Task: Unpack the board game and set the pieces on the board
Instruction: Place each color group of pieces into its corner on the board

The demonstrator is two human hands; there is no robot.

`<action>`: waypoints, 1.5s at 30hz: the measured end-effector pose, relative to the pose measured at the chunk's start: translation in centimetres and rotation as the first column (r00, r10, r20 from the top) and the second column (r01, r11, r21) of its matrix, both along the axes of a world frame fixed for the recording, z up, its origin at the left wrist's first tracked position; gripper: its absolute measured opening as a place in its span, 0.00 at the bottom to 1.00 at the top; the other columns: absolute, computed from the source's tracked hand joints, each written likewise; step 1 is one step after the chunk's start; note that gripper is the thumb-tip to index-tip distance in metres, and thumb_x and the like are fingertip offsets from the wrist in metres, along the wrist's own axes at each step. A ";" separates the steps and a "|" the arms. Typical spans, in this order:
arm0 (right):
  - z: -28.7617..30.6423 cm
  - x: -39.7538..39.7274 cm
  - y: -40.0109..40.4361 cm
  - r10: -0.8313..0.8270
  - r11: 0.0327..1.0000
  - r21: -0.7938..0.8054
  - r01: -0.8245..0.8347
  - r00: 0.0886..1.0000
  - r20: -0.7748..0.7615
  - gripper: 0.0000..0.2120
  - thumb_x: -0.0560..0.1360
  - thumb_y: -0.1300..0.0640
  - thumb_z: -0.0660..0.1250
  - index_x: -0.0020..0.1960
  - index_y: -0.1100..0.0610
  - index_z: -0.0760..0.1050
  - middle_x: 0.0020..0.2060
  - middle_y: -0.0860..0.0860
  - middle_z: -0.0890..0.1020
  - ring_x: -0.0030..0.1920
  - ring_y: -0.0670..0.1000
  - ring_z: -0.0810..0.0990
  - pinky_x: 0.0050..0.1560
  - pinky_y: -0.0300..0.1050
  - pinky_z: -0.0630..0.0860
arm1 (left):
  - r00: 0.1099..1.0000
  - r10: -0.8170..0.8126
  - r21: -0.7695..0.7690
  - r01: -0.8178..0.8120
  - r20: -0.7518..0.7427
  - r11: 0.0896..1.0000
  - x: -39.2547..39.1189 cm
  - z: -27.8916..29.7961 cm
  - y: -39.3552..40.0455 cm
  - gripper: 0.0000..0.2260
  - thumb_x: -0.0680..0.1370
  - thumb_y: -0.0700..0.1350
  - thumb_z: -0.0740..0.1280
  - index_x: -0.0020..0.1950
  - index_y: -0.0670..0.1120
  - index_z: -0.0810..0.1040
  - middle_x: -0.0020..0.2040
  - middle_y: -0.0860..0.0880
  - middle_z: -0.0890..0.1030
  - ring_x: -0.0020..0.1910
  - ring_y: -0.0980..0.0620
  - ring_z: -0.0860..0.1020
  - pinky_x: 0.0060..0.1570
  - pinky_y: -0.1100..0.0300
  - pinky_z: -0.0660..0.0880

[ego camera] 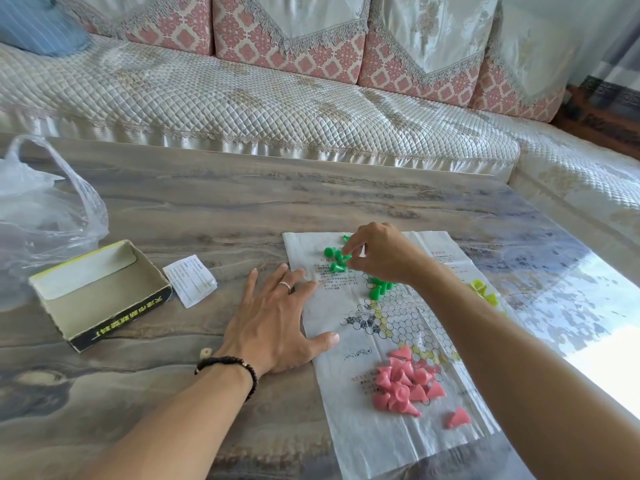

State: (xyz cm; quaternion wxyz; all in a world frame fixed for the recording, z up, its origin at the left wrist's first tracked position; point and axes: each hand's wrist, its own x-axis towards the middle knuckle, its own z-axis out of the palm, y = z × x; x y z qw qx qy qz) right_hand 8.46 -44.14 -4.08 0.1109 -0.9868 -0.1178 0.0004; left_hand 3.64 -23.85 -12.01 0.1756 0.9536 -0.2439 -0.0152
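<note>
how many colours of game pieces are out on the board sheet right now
3: green pieces at the far end by the right hand, pink pieces heaped at the near end, yellow pieces at the right edge, partly hidden by the forearm.

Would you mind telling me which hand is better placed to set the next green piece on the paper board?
The right hand: it is already among the green pieces, its fingertips pinching one. The left hand lies flat, pressing down the paper board's edge.

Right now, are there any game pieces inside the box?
No, the open box shows only its bare bottom, while the pink pieces and green pieces lie on the paper board.
</note>
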 end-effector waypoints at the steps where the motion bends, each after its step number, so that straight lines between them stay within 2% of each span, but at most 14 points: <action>1: -0.4 0.2 0.4 0.003 1.000 -0.009 -0.003 1.000 -0.008 0.09 0.72 0.57 0.72 0.52 0.52 0.83 0.46 0.48 0.83 0.36 0.37 0.73 0.37 0.27 0.65 | 1.000 0.000 0.002 0.000 0.003 1.000 0.0 0.0 0.0 0.41 0.66 0.75 0.55 0.76 0.57 0.56 0.78 0.55 0.55 0.78 0.52 0.46 0.75 0.42 0.40; 5: -1.5 0.5 1.2 -0.007 0.998 -0.064 0.007 1.000 0.013 0.09 0.71 0.54 0.73 0.52 0.50 0.83 0.48 0.47 0.82 0.44 0.42 0.75 0.51 0.44 0.74 | 1.000 -0.002 0.016 0.002 0.013 1.000 -0.1 0.1 0.0 0.40 0.68 0.74 0.57 0.76 0.57 0.57 0.78 0.54 0.55 0.77 0.52 0.46 0.74 0.42 0.40; 9: -2.2 0.4 1.4 -0.009 0.996 -0.084 0.012 0.999 0.040 0.09 0.71 0.52 0.73 0.51 0.50 0.82 0.48 0.45 0.80 0.52 0.47 0.75 0.59 0.52 0.71 | 1.000 0.001 0.011 -0.001 -0.003 1.000 -0.1 0.1 0.0 0.40 0.68 0.74 0.57 0.76 0.57 0.56 0.78 0.54 0.54 0.78 0.52 0.45 0.74 0.42 0.39; 12: -1.9 0.6 1.0 -0.015 1.000 -0.005 0.016 0.997 0.069 0.08 0.72 0.51 0.72 0.50 0.51 0.82 0.48 0.46 0.79 0.50 0.47 0.72 0.52 0.44 0.70 | 1.000 -0.001 0.017 0.001 -0.003 1.000 0.0 0.1 0.0 0.41 0.68 0.74 0.57 0.76 0.57 0.56 0.78 0.55 0.54 0.78 0.52 0.45 0.74 0.42 0.40; 15: -1.0 0.5 0.4 -0.044 0.995 0.095 0.037 0.997 0.067 0.08 0.72 0.55 0.72 0.51 0.56 0.81 0.46 0.48 0.82 0.45 0.44 0.76 0.44 0.36 0.71 | 1.000 -0.005 0.020 0.005 -0.001 1.000 0.1 0.1 0.0 0.41 0.67 0.74 0.55 0.76 0.57 0.56 0.78 0.56 0.54 0.77 0.52 0.46 0.74 0.42 0.40; 19: -0.2 -0.2 -0.3 -0.092 0.977 0.195 0.082 0.995 0.042 0.06 0.71 0.59 0.71 0.48 0.58 0.81 0.39 0.49 0.84 0.40 0.46 0.82 0.44 0.42 0.80 | 1.000 -0.004 0.017 0.004 -0.010 1.000 0.1 0.0 0.0 0.41 0.68 0.74 0.55 0.77 0.57 0.55 0.78 0.56 0.53 0.78 0.52 0.45 0.74 0.42 0.40; 21: 0.1 -0.6 -0.6 -0.101 0.978 0.187 0.094 0.994 0.032 0.05 0.72 0.59 0.71 0.46 0.57 0.82 0.37 0.49 0.83 0.36 0.46 0.81 0.40 0.42 0.78 | 1.000 -0.006 0.019 0.006 -0.013 1.000 0.0 0.0 0.0 0.41 0.68 0.74 0.56 0.77 0.57 0.54 0.78 0.56 0.53 0.78 0.52 0.44 0.74 0.42 0.40; 25: 0.9 -1.1 -1.4 -0.101 0.977 0.188 0.099 0.995 0.005 0.08 0.75 0.62 0.66 0.51 0.56 0.83 0.35 0.46 0.81 0.30 0.41 0.76 0.30 0.30 0.69 | 1.000 -0.004 0.017 0.004 -0.017 1.000 0.0 0.0 0.0 0.42 0.67 0.75 0.54 0.77 0.58 0.54 0.79 0.56 0.53 0.78 0.53 0.44 0.74 0.42 0.39; 29: 1.9 -1.2 -2.2 -0.142 0.974 0.175 0.140 0.990 -0.003 0.05 0.72 0.62 0.69 0.42 0.54 0.82 0.33 0.47 0.83 0.36 0.47 0.82 0.38 0.44 0.80 | 1.000 -0.002 0.009 0.002 -0.015 1.000 0.0 0.0 0.0 0.42 0.67 0.75 0.54 0.77 0.58 0.54 0.79 0.56 0.53 0.78 0.53 0.44 0.75 0.43 0.39; 32: 2.4 -1.4 -2.3 -0.140 0.975 0.168 0.147 0.989 -0.052 0.04 0.71 0.63 0.71 0.40 0.55 0.80 0.32 0.48 0.83 0.35 0.48 0.82 0.37 0.43 0.81 | 1.000 -0.001 0.004 0.001 -0.010 1.000 0.0 0.0 0.0 0.43 0.66 0.75 0.52 0.77 0.58 0.55 0.79 0.56 0.53 0.78 0.53 0.44 0.75 0.43 0.39; 37: 2.6 -1.5 -2.3 -0.112 0.989 0.081 0.125 0.983 -0.144 0.10 0.75 0.68 0.62 0.46 0.60 0.81 0.37 0.49 0.84 0.35 0.49 0.84 0.36 0.44 0.82 | 1.000 -0.002 0.006 0.002 -0.011 1.000 0.0 0.0 0.1 0.42 0.66 0.75 0.53 0.77 0.58 0.54 0.79 0.55 0.53 0.78 0.53 0.44 0.75 0.43 0.39; 39: 2.5 -1.6 -2.1 -0.096 0.994 0.039 0.102 0.985 -0.142 0.09 0.75 0.67 0.63 0.47 0.58 0.81 0.38 0.48 0.83 0.36 0.46 0.83 0.36 0.39 0.80 | 1.000 0.000 0.016 0.001 -0.012 1.000 0.0 0.1 0.0 0.42 0.67 0.75 0.53 0.77 0.58 0.54 0.79 0.55 0.52 0.78 0.53 0.44 0.75 0.43 0.39; 42: 2.7 -2.1 -2.0 -0.050 0.999 -0.026 0.048 0.992 -0.116 0.05 0.75 0.62 0.67 0.47 0.56 0.82 0.36 0.42 0.78 0.36 0.37 0.75 0.35 0.26 0.70 | 1.000 -0.003 0.018 0.003 -0.015 1.000 0.0 0.1 0.0 0.42 0.66 0.75 0.53 0.77 0.58 0.54 0.79 0.55 0.53 0.78 0.53 0.44 0.75 0.43 0.39; 45: 2.7 -2.4 -2.0 -0.041 0.997 -0.064 0.034 0.993 -0.106 0.05 0.75 0.61 0.69 0.48 0.55 0.83 0.35 0.38 0.72 0.35 0.35 0.70 0.35 0.20 0.65 | 1.000 -0.003 0.020 0.003 -0.017 1.000 0.0 0.1 0.0 0.42 0.66 0.75 0.53 0.77 0.58 0.54 0.79 0.55 0.53 0.78 0.53 0.44 0.75 0.43 0.39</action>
